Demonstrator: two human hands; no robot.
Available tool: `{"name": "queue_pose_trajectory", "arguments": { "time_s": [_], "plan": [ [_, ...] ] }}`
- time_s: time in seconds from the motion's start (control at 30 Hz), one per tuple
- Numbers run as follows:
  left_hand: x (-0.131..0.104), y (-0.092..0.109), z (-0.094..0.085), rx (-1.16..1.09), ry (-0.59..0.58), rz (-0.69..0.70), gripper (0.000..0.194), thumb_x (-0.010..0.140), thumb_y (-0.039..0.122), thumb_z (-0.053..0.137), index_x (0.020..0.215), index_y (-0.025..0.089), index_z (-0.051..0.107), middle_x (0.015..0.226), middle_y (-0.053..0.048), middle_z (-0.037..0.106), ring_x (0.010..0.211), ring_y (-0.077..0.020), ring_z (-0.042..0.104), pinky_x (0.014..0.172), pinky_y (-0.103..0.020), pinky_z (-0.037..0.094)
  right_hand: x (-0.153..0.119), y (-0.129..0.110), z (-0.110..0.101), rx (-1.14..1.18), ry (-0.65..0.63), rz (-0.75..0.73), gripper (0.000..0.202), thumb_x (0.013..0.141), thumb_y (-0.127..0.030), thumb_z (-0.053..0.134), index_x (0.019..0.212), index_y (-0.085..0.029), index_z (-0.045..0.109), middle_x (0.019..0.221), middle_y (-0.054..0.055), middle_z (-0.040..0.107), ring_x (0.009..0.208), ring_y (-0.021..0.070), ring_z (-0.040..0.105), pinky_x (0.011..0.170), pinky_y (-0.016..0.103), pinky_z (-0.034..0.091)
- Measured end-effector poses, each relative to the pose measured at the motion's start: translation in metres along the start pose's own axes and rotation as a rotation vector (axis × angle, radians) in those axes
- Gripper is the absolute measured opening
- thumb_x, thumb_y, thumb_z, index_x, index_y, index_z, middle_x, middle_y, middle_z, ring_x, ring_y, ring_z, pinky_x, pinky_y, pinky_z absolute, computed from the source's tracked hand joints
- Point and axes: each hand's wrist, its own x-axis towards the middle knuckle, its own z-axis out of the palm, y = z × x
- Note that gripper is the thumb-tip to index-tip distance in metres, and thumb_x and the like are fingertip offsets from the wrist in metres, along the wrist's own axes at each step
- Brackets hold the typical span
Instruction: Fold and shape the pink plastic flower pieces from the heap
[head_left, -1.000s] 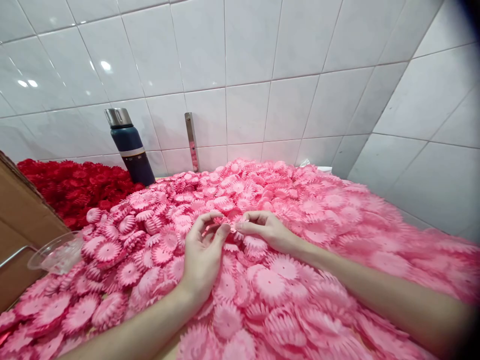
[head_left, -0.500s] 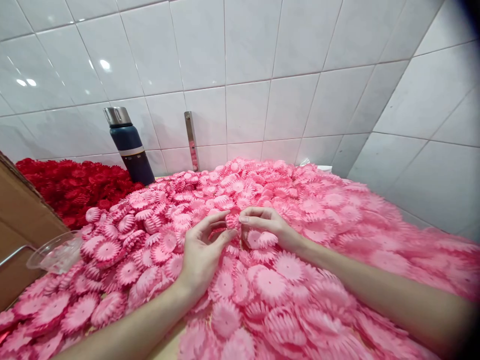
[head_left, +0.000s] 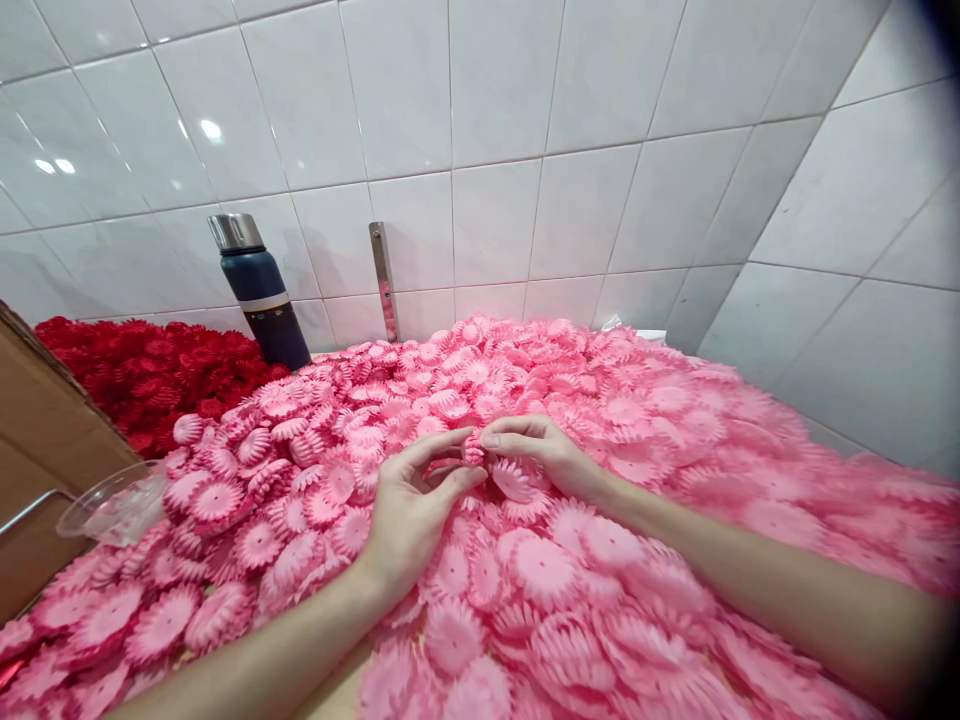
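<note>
From my remote head cam I see both hands meeting above the pink flower heap (head_left: 622, 470); my L hand (head_left: 409, 500) bends in a loose curve, its index finger at the top of a small ridged pink petal pc (head_left: 474, 450) and its thumb just below; this L grip is narrow, but I can't tell if the thumb presses on the pc or only stays near. My R hand (head_left: 551, 455) comes from the other side; its thumb and index are closed tight, and this R grip pinches the edge of the same pc, which is thus btwn the two hands, approx. mid-heap.

All around lie many flat, fringed pink discs, some w/ a small center hole; at the near edge I see a bare bit of the table (head_left: 337, 690). Behind, to the left, is a red flower pile (head_left: 150, 375), w/ a dark blue bottle (head_left: 259, 290) w/ steel cap beside it; a metal strip (head_left: 382, 275) is against the tiled wall (head_left: 495, 110); far left, a clear plastic dish (head_left: 84, 508) is next to a cardboard box (head_left: 56, 440).
</note>
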Motion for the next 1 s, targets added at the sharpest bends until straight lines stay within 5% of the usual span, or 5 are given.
{"name": "queue_pose_trajectory", "arguments": {
  "time_s": [0.27, 0.43, 0.77, 1.0],
  "plan": [
    [0.0006, -0.0009, -0.0001, 0.028, -0.006, -0.004, 0.024, 0.069, 0.015, 0.071, 0.093, 0.019, 0.068, 0.092, -0.004, 0.07, 0.086, -0.017, 0.064, 0.081, -0.031, 0.052, 0.0015, 0.0005, 0.0029, -0.096, 0.078, 0.011, 0.01, 0.064, -0.026, 0.068, 0.063, -0.017, 0.069, 0.065, 0.001, 0.066, 0.063, 0.0128, 0.058, 0.064, 0.026, 0.046],
    [0.002, -0.0012, -0.0009, 0.102, 0.095, 0.076, 0.008, 0.077, 0.023, 0.065, 0.082, 0.018, 0.065, 0.085, -0.003, 0.067, 0.082, -0.0147, 0.062, 0.079, -0.027, 0.049, 0.0018, 0.0034, 0.0052, -0.132, 0.069, 0.052, 0.012, 0.065, -0.026, 0.061, 0.058, -0.016, 0.062, 0.053, -0.002, 0.056, 0.049, 0.0095, 0.048, 0.049, 0.023, 0.039],
    [-0.0013, 0.0018, 0.0018, -0.006, -0.082, -0.016, 0.038, 0.067, 0.015, 0.073, 0.105, 0.02, 0.066, 0.108, -0.006, 0.069, 0.099, -0.0185, 0.063, 0.089, -0.03, 0.049, 0.0012, 0.0039, 0.0072, -0.136, 0.049, 0.044, 0.017, 0.068, -0.031, 0.065, 0.065, -0.015, 0.063, 0.062, 0.0, 0.06, 0.055, 0.0102, 0.052, 0.055, 0.024, 0.042],
    [0.0022, -0.0021, -0.0021, 0.043, 0.08, 0.001, 0.029, 0.068, 0.024, 0.073, 0.096, 0.02, 0.068, 0.098, -0.004, 0.07, 0.09, -0.0171, 0.063, 0.081, -0.028, 0.05, 0.0009, 0.0048, 0.0068, -0.157, 0.038, 0.064, 0.017, 0.07, -0.031, 0.062, 0.065, -0.015, 0.062, 0.062, 0.0, 0.057, 0.056, 0.0105, 0.049, 0.055, 0.024, 0.04]
  ]
}}
